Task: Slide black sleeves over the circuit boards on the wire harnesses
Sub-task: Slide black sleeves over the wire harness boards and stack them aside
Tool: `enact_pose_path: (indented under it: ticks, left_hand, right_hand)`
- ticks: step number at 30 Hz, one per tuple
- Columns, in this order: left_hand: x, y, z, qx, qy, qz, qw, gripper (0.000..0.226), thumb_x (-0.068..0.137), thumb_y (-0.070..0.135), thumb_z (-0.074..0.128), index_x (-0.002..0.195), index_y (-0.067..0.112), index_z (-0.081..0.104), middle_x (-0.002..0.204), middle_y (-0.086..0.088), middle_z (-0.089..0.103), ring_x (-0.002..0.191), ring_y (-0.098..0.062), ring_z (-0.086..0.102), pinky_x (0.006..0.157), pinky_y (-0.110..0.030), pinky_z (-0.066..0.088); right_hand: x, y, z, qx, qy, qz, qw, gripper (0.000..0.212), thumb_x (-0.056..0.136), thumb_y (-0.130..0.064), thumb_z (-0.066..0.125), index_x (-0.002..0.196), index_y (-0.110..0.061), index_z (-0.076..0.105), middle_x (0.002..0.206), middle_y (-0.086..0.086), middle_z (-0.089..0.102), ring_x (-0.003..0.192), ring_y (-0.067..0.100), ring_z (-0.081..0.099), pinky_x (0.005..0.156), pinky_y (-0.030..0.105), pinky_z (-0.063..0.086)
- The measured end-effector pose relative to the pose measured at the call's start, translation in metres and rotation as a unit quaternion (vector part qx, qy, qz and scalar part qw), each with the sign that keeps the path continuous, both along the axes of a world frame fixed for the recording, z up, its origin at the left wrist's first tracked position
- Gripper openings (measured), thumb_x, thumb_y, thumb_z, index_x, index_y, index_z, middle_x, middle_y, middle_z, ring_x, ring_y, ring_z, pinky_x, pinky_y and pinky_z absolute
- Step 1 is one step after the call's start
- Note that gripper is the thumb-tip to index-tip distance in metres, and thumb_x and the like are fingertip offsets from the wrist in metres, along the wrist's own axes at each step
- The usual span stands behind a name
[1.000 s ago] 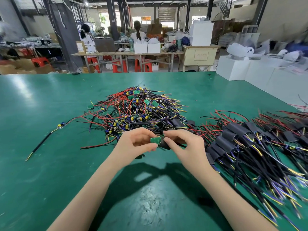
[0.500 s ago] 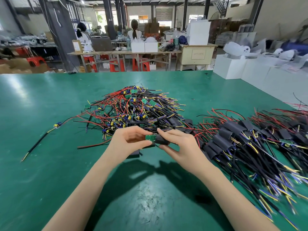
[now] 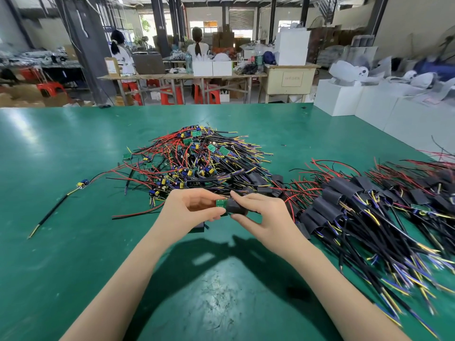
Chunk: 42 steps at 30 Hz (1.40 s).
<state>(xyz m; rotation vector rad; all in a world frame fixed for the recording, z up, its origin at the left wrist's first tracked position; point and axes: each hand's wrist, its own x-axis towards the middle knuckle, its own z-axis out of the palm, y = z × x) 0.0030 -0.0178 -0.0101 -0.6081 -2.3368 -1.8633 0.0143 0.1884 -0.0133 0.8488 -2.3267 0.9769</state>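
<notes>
My left hand [image 3: 189, 210] pinches a small green circuit board [image 3: 220, 203] just above the green table. My right hand [image 3: 263, 215] grips a black sleeve [image 3: 236, 207] between thumb and fingers; the sleeve covers the board's right part, and its left end still shows. Behind my hands lies a tangled pile of bare harnesses [image 3: 197, 163] with red, black and yellow wires and green boards. To the right lies a spread of sleeved harnesses [image 3: 357, 200]. A loose black sleeve [image 3: 197, 228] lies flat under my left hand.
A single harness [image 3: 81, 184] lies stretched out at the left on the green table [image 3: 61, 254]. White boxes [image 3: 344, 97] stand past the table's far right edge. Two people sit at benches far behind.
The black sleeve has slid further left over the green board, so less of the board shows. Both hands have stayed together in front of the pile.
</notes>
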Motion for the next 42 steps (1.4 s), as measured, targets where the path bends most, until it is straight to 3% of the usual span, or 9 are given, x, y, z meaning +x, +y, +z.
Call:
enact_pose_path:
  ticks: [5,12,16,23,28,30,33,37,42]
  left_hand:
    - [0.001,0.006,-0.004,-0.023,0.05,0.013,0.998,0.029,0.075,-0.007,0.077,0.096,0.013,0.075,0.089,-0.001,0.077,0.081,-0.013,0.072,0.074,-0.017,0.053]
    - [-0.004,-0.002,0.0,0.072,0.009,0.014,0.997,0.024,0.078,0.0,0.073,0.1,0.01,0.073,0.086,-0.007,0.076,0.076,-0.015,0.071,0.074,-0.018,0.053]
    - [-0.006,0.0,-0.004,0.11,-0.043,0.02,0.993,0.028,0.067,0.018,0.079,0.093,0.01,0.071,0.085,-0.011,0.075,0.075,-0.024,0.072,0.073,-0.022,0.055]
    - [-0.01,-0.001,-0.009,0.147,-0.04,0.027,0.988,0.019,0.068,0.021,0.079,0.086,0.016,0.077,0.081,-0.012,0.075,0.075,-0.021,0.073,0.07,-0.021,0.055]
    - [-0.008,0.005,-0.012,0.204,-0.073,0.011,0.976,0.02,0.062,0.019,0.08,0.082,0.015,0.078,0.083,-0.011,0.075,0.073,-0.022,0.073,0.068,-0.021,0.055]
    - [-0.008,0.006,-0.012,0.213,-0.086,0.01,0.973,0.021,0.058,0.019,0.081,0.079,0.014,0.079,0.081,-0.011,0.075,0.069,-0.02,0.071,0.067,-0.021,0.055]
    - [-0.007,0.008,-0.013,0.217,-0.1,0.01,0.971,0.021,0.056,0.019,0.081,0.077,0.014,0.078,0.081,-0.01,0.075,0.068,-0.02,0.071,0.067,-0.021,0.055]
    - [-0.01,0.005,-0.014,0.199,-0.09,0.013,0.976,0.026,0.057,0.019,0.091,0.079,0.016,0.078,0.083,-0.008,0.075,0.069,-0.018,0.071,0.067,-0.021,0.055]
    - [-0.011,0.001,-0.013,0.178,-0.083,0.02,0.98,0.026,0.059,0.027,0.085,0.082,0.018,0.078,0.082,-0.009,0.076,0.072,-0.02,0.073,0.068,-0.021,0.055]
  right_hand:
    - [0.001,-0.007,-0.003,-0.004,0.001,0.021,1.0,0.039,0.084,-0.006,0.071,0.122,-0.002,0.063,0.103,0.008,0.071,0.092,0.023,0.066,0.084,0.029,0.049]
    - [0.001,0.001,-0.001,-0.01,0.011,-0.08,0.997,0.049,0.085,-0.025,0.07,0.131,-0.01,0.058,0.11,0.004,0.07,0.101,0.023,0.062,0.09,0.037,0.045]
    - [0.002,0.001,-0.004,0.039,0.002,-0.092,0.995,0.04,0.093,-0.015,0.059,0.132,-0.007,0.055,0.097,0.006,0.068,0.093,0.029,0.06,0.083,0.042,0.042]
    - [0.006,-0.011,-0.007,0.027,-0.018,-0.091,0.995,0.045,0.098,-0.012,0.045,0.143,-0.008,0.041,0.094,-0.001,0.056,0.094,0.024,0.048,0.082,0.036,0.033]
    - [0.005,-0.013,-0.008,-0.016,-0.071,-0.051,0.996,0.045,0.1,-0.007,0.041,0.145,-0.008,0.035,0.103,0.008,0.062,0.098,0.03,0.054,0.087,0.044,0.041]
    - [0.004,-0.012,-0.009,-0.048,-0.096,-0.041,0.993,0.044,0.1,-0.005,0.041,0.144,-0.009,0.038,0.114,0.018,0.064,0.103,0.033,0.056,0.091,0.039,0.04]
    - [0.003,-0.011,-0.011,-0.074,-0.14,-0.039,0.987,0.047,0.099,-0.002,0.042,0.144,-0.013,0.039,0.11,0.02,0.064,0.098,0.031,0.057,0.081,0.025,0.038]
    - [0.004,-0.012,-0.008,-0.104,-0.163,-0.022,0.981,0.043,0.1,-0.011,0.046,0.143,-0.015,0.042,0.102,0.001,0.07,0.078,-0.004,0.054,0.075,0.008,0.037]
    - [0.004,-0.011,-0.003,-0.128,-0.106,-0.056,0.985,0.036,0.096,-0.014,0.056,0.131,-0.013,0.057,0.104,0.011,0.073,0.099,0.025,0.067,0.09,0.037,0.048]
